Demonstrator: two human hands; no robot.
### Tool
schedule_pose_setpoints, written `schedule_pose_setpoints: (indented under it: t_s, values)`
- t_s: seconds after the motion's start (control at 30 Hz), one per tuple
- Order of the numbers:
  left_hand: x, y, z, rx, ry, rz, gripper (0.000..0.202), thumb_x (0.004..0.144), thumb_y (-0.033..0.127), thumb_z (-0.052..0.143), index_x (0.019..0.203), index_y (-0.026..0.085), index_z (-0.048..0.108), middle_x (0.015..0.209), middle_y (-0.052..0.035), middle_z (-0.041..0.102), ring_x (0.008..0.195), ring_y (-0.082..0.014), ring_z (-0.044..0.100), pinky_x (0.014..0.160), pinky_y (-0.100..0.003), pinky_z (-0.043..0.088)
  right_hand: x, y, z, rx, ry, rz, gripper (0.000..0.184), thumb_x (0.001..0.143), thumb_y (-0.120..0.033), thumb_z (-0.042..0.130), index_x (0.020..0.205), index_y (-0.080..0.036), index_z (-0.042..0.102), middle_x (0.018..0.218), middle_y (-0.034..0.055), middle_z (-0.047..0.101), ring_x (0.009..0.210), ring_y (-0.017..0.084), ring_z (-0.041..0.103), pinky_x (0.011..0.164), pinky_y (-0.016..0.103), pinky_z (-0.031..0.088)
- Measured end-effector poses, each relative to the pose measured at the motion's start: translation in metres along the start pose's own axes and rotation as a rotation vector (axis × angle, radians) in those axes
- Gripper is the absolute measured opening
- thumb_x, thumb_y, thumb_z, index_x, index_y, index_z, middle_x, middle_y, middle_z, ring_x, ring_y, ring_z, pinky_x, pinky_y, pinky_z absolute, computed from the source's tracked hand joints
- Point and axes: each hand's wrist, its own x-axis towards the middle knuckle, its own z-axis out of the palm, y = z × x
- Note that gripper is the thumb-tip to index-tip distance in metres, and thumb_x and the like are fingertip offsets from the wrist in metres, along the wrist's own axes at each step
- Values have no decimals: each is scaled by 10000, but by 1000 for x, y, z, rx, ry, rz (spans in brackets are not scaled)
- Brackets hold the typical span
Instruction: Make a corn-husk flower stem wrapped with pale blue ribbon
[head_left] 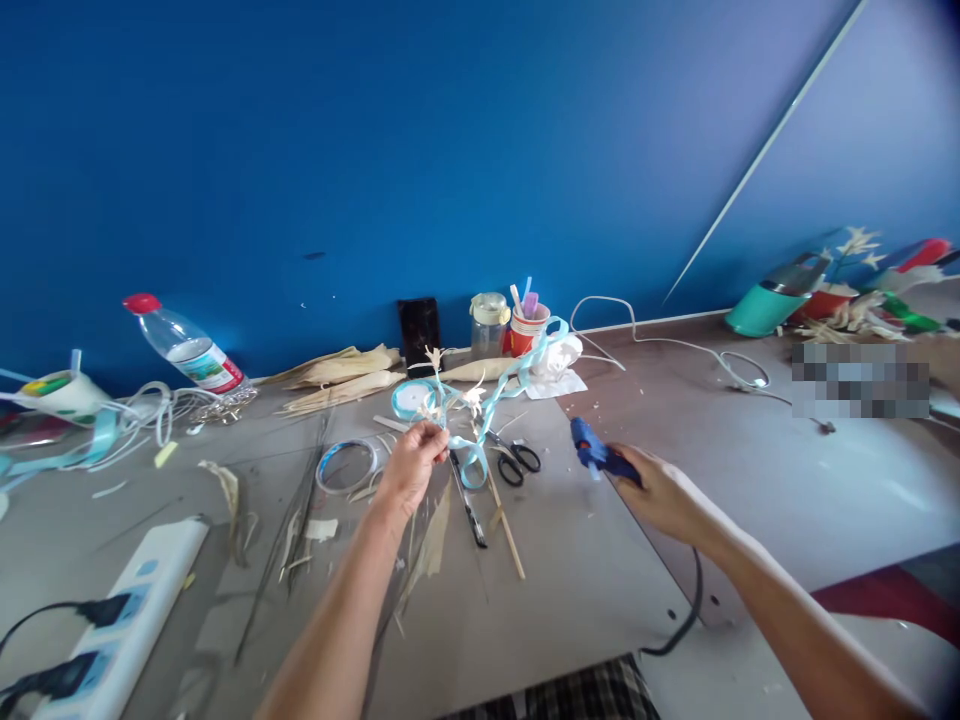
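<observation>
My left hand (411, 463) is closed in a pinch on a thin stem of small pale husk flowers (442, 392) with a light blue ribbon (491, 400) looped around it. The ribbon curls down to the table and up toward a red cup. My right hand (660, 492) grips a blue glue gun (596, 453), nozzle pointing left toward the ribbon. Its black cord (686, 610) runs back under my forearm. Black scissors (517, 460) lie between the two hands, beside a thin wooden stick (506, 525) and a dark pen-like tool (469, 500).
Corn husks (341, 380), a ribbon spool (411, 398), a glass jar (489, 322), a red cup (527, 328) and a dark phone (419, 330) stand along the blue wall. A water bottle (187, 348) lies left. A power strip (120, 620) sits at lower left. Wires (289, 525) lie nearby.
</observation>
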Motion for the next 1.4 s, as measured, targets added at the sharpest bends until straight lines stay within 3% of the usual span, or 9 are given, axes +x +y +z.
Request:
schedule_pose_setpoints:
  t_s: [0.1, 0.2, 0.33, 0.47, 0.67, 0.97, 1.4]
  values:
    - [1, -1, 0, 26, 9, 14, 235, 596, 278, 740, 645, 156, 545, 584, 44, 507, 516, -65, 449, 598, -239, 390, -7, -20, -13, 332, -28, 3, 345, 755, -302, 525, 1077, -191, 583, 789, 26, 653, 681, 184, 598, 621, 272, 458]
    - [1, -1, 2, 11, 19, 21, 236, 595, 276, 735, 630, 161, 532, 577, 49, 490, 509, -63, 435, 599, -242, 392, -10, -51, -14, 544, -98, -65, 287, 758, -359, 578, 983, -182, 589, 747, 26, 608, 647, 169, 562, 583, 272, 445]
    - [0, 1, 0, 8, 38, 41, 210, 609, 256, 721, 634, 163, 535, 588, 45, 494, 520, -65, 439, 607, -242, 394, -1, -87, 6, 749, -215, -207, 238, 797, -368, 551, 946, -183, 567, 839, 39, 582, 647, 135, 523, 573, 253, 422]
    - [2, 0, -6, 67, 64, 74, 194, 644, 270, 702, 650, 163, 540, 587, 42, 489, 524, -69, 436, 624, -250, 398, 9, -104, 30, 782, -252, -262, 222, 820, -377, 526, 898, -171, 553, 710, 14, 553, 600, 125, 482, 571, 255, 415]
    - [6, -4, -9, 137, 69, 77, 185, 688, 282, 669, 648, 173, 525, 576, 44, 492, 536, -75, 430, 642, -244, 387, 14, -112, 44, 818, -249, -208, 249, 821, -404, 528, 911, -172, 547, 795, 40, 579, 656, 139, 518, 594, 255, 448]
    - [4, 1, -5, 104, 70, 64, 220, 628, 277, 711, 621, 169, 520, 552, 51, 482, 524, -74, 420, 610, -237, 360, 15, -111, 38, 679, -277, -341, 220, 872, -359, 448, 797, -166, 520, 727, 15, 490, 633, 120, 428, 579, 242, 389]
    - [4, 3, -3, 145, 63, 86, 198, 629, 263, 697, 596, 171, 525, 548, 37, 492, 526, -84, 425, 596, -241, 345, 15, -113, 36, 648, -279, -376, 215, 878, -340, 429, 765, -167, 488, 706, -7, 428, 619, 102, 367, 567, 228, 360]
